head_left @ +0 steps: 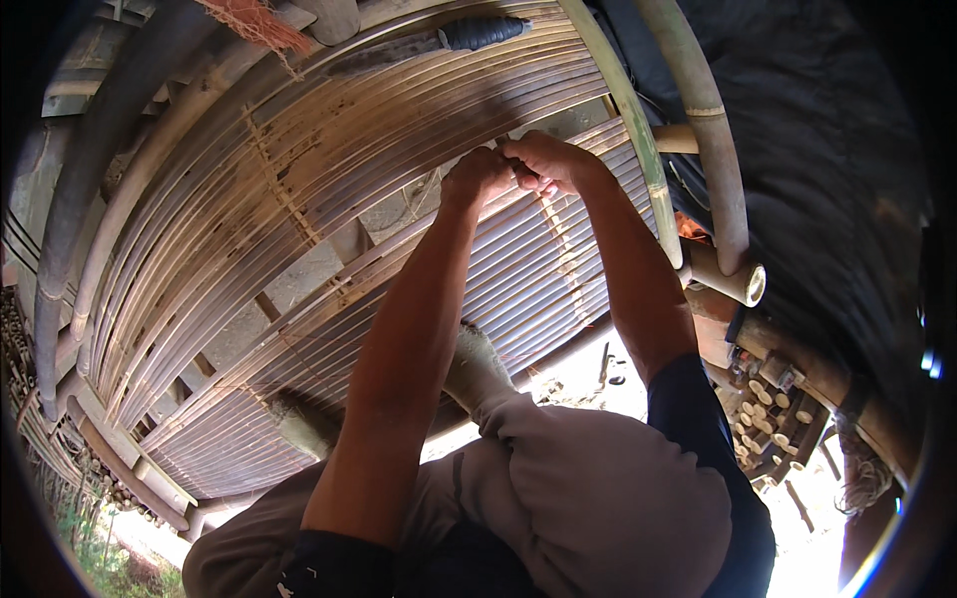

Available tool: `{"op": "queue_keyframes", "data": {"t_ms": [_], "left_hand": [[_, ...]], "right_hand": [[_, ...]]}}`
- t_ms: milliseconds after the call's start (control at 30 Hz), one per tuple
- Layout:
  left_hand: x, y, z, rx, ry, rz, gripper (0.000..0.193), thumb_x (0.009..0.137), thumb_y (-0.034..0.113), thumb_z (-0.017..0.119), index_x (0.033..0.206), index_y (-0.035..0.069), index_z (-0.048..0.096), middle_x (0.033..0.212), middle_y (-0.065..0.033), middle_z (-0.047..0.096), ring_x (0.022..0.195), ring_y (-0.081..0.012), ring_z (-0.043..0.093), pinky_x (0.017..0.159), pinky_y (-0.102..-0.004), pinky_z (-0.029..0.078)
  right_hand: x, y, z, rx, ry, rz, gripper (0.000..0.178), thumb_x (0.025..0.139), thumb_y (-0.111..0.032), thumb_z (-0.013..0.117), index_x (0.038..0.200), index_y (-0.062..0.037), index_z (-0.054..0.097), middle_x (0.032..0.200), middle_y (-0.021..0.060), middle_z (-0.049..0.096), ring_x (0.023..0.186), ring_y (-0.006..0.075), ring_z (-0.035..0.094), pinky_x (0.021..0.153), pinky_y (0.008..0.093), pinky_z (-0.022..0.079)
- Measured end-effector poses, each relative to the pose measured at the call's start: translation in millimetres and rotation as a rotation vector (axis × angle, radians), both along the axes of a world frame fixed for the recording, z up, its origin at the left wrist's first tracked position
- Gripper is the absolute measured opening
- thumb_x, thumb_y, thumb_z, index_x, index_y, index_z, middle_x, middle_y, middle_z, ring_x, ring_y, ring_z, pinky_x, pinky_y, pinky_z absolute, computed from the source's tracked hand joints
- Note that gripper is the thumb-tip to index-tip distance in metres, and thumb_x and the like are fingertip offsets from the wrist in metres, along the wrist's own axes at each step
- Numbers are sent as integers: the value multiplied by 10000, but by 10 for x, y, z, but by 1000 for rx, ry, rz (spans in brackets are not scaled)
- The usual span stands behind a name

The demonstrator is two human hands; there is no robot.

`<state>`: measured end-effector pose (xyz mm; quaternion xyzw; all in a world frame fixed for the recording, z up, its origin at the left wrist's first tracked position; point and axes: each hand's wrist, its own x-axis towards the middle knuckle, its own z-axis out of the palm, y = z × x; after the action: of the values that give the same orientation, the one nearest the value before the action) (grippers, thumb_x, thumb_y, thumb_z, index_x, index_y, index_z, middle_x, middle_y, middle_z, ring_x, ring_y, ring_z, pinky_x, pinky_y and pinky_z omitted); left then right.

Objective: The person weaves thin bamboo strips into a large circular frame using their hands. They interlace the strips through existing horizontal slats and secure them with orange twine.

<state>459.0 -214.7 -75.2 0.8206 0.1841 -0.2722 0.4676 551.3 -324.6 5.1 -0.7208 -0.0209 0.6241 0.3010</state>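
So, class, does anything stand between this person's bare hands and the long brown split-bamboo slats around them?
Nothing visible does: the left hand and right hand meet over the long brown split-bamboo slats. The grey-bladed knife with a black wrapped handle lies clear of both.

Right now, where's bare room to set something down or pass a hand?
Set down: upper slats between the black-handled blade and the long gap. Hand through: that gap, left of left grip, between crosspieces; clearance below unclear. Crowded: lower slats around the feet, and where left grip nears right grip.
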Motion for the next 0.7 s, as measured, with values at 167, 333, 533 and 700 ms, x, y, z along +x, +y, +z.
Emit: {"op": "queue_keyframes", "data": {"t_ms": [167,333,533,700], "left_hand": [[-317,-90,628,376,-46,256,351,979,344,473,949,95,719,1040,-220,703,962,-381,693,827,-484,540],[-692,-125,767,409,-704,477,185,938,215,602,873,70,697,848,-178,693,760,-365,673,679,-467,516],[-569,-103,757,256,-677,540,272,957,266,579,856,47,705,785,-227,656,705,-424,646,658,-476,494],[-523,-97,574,262,-313,394,359,1004,378,494,1100,114,718,994,-193,711,941,-410,677,800,-481,520]], "right_hand": [[-172,31,371,100,-763,146,406,995,-349,487,986,0,695,788,177,718,653,224,707,611,403,563],[-267,-240,179,816,-82,-456,616,993,-517,527,1322,3,571,1174,209,684,680,191,697,657,338,614],[-252,-114,374,341,-566,-19,848,861,-717,580,1163,72,644,1081,272,679,934,299,701,826,392,581],[-142,-519,634,-131,-974,603,720,897,-619,600,1000,90,666,985,287,684,913,356,703,822,450,569]]}}
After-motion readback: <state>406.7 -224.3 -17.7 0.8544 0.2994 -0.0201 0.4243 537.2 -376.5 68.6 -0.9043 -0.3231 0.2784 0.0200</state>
